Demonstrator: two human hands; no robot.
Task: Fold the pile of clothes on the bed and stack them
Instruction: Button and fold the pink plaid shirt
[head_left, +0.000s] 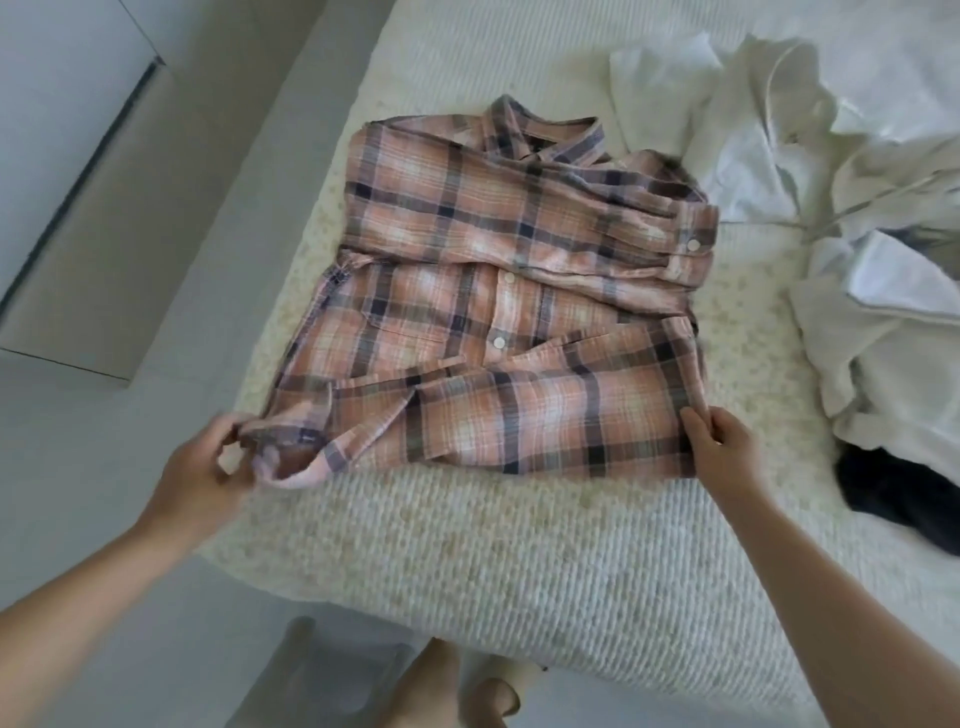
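Observation:
A pink plaid shirt (498, 291) lies on the bed (493, 551), collar at the far end, both sleeves folded across its front. My left hand (202, 467) pinches the shirt's near left corner at the cuff. My right hand (719, 447) grips the near right corner of the folded hem. A heap of unfolded white clothes (831, 156) lies at the right of the bed, with a dark garment (898, 493) at its near edge.
The bed's left edge runs beside a pale floor (78, 441), where a white cabinet (78, 156) stands at the far left. My feet (452, 691) show below the bed's near edge.

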